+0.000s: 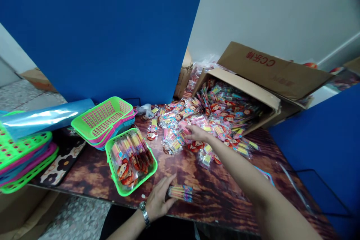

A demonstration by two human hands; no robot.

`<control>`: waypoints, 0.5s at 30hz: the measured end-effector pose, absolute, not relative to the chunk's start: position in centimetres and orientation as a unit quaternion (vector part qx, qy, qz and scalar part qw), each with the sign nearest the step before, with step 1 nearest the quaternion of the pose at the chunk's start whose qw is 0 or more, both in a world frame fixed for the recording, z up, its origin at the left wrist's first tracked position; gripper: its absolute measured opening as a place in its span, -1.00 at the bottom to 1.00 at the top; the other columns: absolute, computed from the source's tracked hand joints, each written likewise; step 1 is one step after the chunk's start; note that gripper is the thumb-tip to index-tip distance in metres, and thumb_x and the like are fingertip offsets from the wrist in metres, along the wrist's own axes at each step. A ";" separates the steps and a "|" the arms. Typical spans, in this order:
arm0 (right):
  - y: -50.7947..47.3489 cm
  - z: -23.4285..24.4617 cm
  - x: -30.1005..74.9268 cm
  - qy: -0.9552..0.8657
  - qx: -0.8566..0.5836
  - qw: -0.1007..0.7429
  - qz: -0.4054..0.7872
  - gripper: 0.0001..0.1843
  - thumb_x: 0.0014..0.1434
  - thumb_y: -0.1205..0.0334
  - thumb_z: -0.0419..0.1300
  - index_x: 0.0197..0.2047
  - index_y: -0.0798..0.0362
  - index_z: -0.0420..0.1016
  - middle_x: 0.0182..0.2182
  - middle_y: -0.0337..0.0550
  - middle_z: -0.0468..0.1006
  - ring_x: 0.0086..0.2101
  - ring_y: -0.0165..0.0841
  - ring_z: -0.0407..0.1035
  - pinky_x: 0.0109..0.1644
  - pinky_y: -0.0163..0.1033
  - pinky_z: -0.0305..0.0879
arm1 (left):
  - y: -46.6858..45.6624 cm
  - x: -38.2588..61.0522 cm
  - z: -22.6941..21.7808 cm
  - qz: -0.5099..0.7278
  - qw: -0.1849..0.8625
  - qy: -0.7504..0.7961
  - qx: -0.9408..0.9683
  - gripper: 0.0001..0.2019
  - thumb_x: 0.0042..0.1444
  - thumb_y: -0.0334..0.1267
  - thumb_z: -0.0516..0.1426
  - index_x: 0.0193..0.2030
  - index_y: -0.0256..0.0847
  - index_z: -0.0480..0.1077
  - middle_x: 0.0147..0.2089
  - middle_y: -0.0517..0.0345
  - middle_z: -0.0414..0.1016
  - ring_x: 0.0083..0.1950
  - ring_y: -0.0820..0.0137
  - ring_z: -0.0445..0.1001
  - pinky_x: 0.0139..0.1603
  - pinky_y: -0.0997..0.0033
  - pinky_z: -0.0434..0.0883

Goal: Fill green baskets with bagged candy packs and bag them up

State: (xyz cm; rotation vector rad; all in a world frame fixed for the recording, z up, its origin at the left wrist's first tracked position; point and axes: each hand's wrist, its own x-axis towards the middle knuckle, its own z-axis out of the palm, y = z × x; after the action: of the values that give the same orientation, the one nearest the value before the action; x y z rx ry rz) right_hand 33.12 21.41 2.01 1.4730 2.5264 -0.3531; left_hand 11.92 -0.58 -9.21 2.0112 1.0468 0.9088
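Observation:
My left hand (159,199) is at the table's front edge, its thumb and fingers closed around a small bundle of clear packets (181,192) with yellow and blue printing. Across the table, my right hand (197,134) reaches into a loose pile of similar packets (171,122), many with a red-haired cartoon head. Its fingertips close on a pink packet (183,129) at the pile's near side. Left of the pile stands a green basket (110,156) with a row of these packets standing inside and several lying flat at its near end.
A cardboard box (247,84) on its side spills packets onto the dark patterned table (197,210). Nested baskets (98,140) stand behind the filled one. More stacked baskets (25,150) lie at the far left under a roll of shiny blue film (50,116). Blue panels (112,37) rise behind.

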 end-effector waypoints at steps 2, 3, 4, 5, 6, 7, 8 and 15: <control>21.7 1.6 33.4 0.850 0.503 0.106 -0.113 -0.81 0.11 0.22 0.15 -0.20 0.11 0.39 -0.34 -0.15 0.50 -0.35 -0.36 0.35 -0.34 -0.38 0.11 | -0.5 11.9 -9.2 0.351 0.346 0.399 0.773 -0.33 0.09 -0.32 0.13 0.31 -0.11 -0.08 0.05 -0.02 0.34 0.05 0.25 0.36 0.09 0.24 0.36; 21.6 1.5 33.5 0.850 0.503 0.110 -0.109 -0.82 0.10 0.25 0.14 -0.21 0.11 0.39 -0.32 -0.12 0.51 -0.33 -0.34 0.36 -0.32 -0.38 0.12 | -0.5 11.9 -9.2 0.353 0.346 0.397 0.773 -0.32 0.09 -0.32 0.13 0.31 -0.10 -0.08 0.05 -0.02 0.35 0.05 0.25 0.36 0.09 0.24 0.36; 21.5 1.5 33.7 0.850 0.503 0.114 -0.106 -0.83 0.10 0.27 0.14 -0.20 0.10 0.40 -0.30 -0.10 0.52 -0.30 -0.32 0.37 -0.30 -0.37 0.12 | -0.5 12.0 -9.1 0.354 0.345 0.396 0.774 -0.32 0.09 -0.32 0.13 0.31 -0.10 -0.08 0.06 -0.02 0.34 0.06 0.25 0.35 0.09 0.24 0.36; 21.3 1.5 33.8 0.851 0.502 0.117 -0.102 -0.82 0.10 0.28 0.13 -0.19 0.09 0.40 -0.27 -0.08 0.53 -0.27 -0.31 0.38 -0.28 -0.37 0.13 | -0.5 12.0 -9.1 0.355 0.344 0.396 0.774 -0.32 0.09 -0.33 0.12 0.31 -0.10 -0.08 0.07 -0.02 0.33 0.07 0.24 0.34 0.10 0.24 0.35; 21.1 1.6 34.0 0.850 0.503 0.121 -0.100 -0.80 0.11 0.28 0.12 -0.16 0.09 0.40 -0.26 -0.06 0.53 -0.26 -0.29 0.39 -0.27 -0.36 0.14 | -0.5 12.0 -9.1 0.356 0.343 0.395 0.774 -0.32 0.09 -0.33 0.12 0.31 -0.11 -0.08 0.08 -0.03 0.32 0.07 0.24 0.34 0.10 0.23 0.35; 21.0 1.8 34.1 0.849 0.504 0.124 -0.097 -0.78 0.12 0.27 0.11 -0.14 0.09 0.39 -0.25 -0.04 0.53 -0.25 -0.28 0.40 -0.26 -0.35 0.15 | -0.4 12.0 -9.2 0.356 0.344 0.396 0.773 -0.32 0.09 -0.33 0.12 0.31 -0.11 -0.09 0.07 -0.03 0.33 0.06 0.24 0.34 0.09 0.23 0.35; 20.8 2.1 34.3 0.849 0.505 0.128 -0.095 -0.76 0.13 0.26 0.10 -0.11 0.08 0.38 -0.25 -0.03 0.53 -0.24 -0.26 0.40 -0.26 -0.34 0.16 | -0.4 12.0 -9.2 0.355 0.347 0.396 0.772 -0.33 0.10 -0.33 0.12 0.31 -0.11 -0.09 0.05 -0.02 0.33 0.04 0.25 0.35 0.08 0.24 0.36; 18.7 2.5 32.5 0.908 0.377 0.161 -0.090 -0.68 0.11 0.31 0.11 -0.04 -0.07 0.36 -0.19 -0.13 0.51 -0.18 -0.28 0.41 -0.20 -0.32 0.22 | -0.5 12.1 -9.0 0.354 0.359 0.398 0.766 -0.34 0.10 -0.31 0.12 0.31 -0.10 -0.08 -0.02 0.01 0.36 -0.02 0.27 0.38 0.04 0.26 0.38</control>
State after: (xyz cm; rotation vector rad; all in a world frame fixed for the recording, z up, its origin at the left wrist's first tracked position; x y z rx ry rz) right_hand 32.53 18.75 2.53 1.0767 2.5909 -0.2558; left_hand 12.08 -0.50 -9.00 1.9761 1.0274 0.9118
